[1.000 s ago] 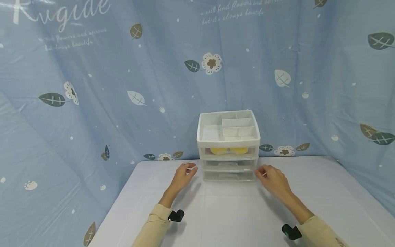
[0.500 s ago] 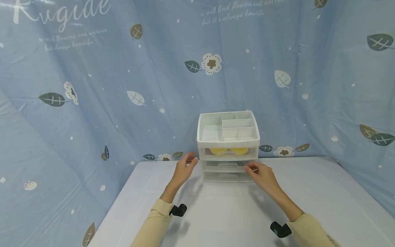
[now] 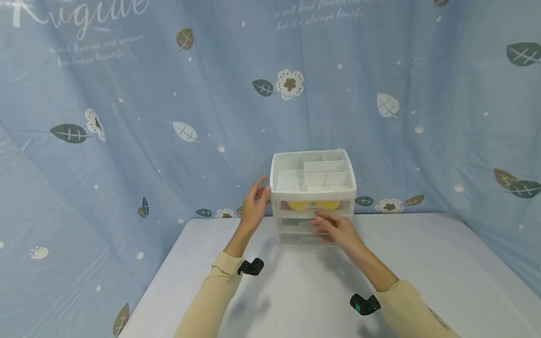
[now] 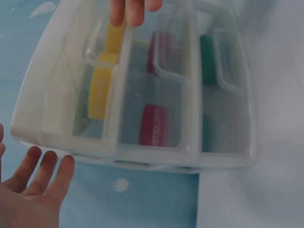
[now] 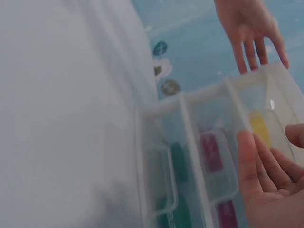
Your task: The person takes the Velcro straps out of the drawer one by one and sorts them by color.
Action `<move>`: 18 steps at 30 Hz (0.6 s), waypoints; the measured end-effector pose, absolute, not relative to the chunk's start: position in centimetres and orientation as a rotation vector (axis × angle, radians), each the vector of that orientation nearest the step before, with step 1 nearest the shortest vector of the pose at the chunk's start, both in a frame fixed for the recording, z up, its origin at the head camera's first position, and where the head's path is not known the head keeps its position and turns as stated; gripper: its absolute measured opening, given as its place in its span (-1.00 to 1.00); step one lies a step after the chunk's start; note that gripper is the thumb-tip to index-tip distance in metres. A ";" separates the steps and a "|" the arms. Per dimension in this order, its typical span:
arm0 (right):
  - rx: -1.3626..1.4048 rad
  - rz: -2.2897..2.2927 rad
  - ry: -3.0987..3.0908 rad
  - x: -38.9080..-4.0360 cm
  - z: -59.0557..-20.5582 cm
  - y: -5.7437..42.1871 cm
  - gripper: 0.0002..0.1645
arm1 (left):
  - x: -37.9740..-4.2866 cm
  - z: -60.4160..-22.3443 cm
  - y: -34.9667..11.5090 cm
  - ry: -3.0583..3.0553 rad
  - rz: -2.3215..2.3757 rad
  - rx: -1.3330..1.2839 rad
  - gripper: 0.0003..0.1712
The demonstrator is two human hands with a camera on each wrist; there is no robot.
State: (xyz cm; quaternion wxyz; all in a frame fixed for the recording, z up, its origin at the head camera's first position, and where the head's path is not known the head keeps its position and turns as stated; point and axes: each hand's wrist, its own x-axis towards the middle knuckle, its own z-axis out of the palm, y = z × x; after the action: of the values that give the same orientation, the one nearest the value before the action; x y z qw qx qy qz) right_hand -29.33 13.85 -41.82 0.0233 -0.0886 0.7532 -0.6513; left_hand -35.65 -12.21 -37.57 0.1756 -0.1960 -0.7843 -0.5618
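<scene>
A white drawer organizer (image 3: 313,195) with three clear drawers stands at the back of the table, all drawers closed. Compartments divide its top tray. Yellow objects (image 4: 100,90) show through the top drawer, red ones (image 4: 153,127) through the middle and green ones (image 4: 207,59) through the bottom. My left hand (image 3: 254,206) is at the organizer's upper left side, its fingers extended with the tips right at the wall. In front of the drawers is my right hand (image 3: 340,231), fingers loosely extended near the top drawer's lower edge and holding nothing.
A white cloth covers the table (image 3: 296,300). Close behind the organizer hangs a blue curtain (image 3: 228,103) printed with leaves and flowers. Black wrist cameras sit at both beige sleeves (image 3: 213,291).
My left hand has risen along the organizer's left side to its upper edge. My right hand has moved left and up, from the lower right corner to the front of the drawers.
</scene>
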 end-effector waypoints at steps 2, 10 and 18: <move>-0.264 -2.084 2.215 -29.4 -41.6 13.5 -0.34 | -35.7 -37.0 -12.0 -2.221 -1.584 -0.565 -0.46; -0.208 -2.417 1.594 -29.7 -41.1 12.8 -0.36 | -35.9 -35.7 -11.6 -2.254 -1.609 -0.603 -0.54; -0.213 -2.509 1.340 -29.8 -40.8 12.8 -0.39 | -35.1 -35.0 -11.4 -2.229 -1.666 -0.578 -0.55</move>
State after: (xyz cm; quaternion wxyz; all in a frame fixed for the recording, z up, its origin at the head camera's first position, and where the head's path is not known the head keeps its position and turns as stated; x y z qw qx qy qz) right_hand -29.77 12.78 -40.85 0.1441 -0.0740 0.4650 -0.8704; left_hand -35.11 -11.41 -35.02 0.1491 -0.2011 -0.7756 -0.5795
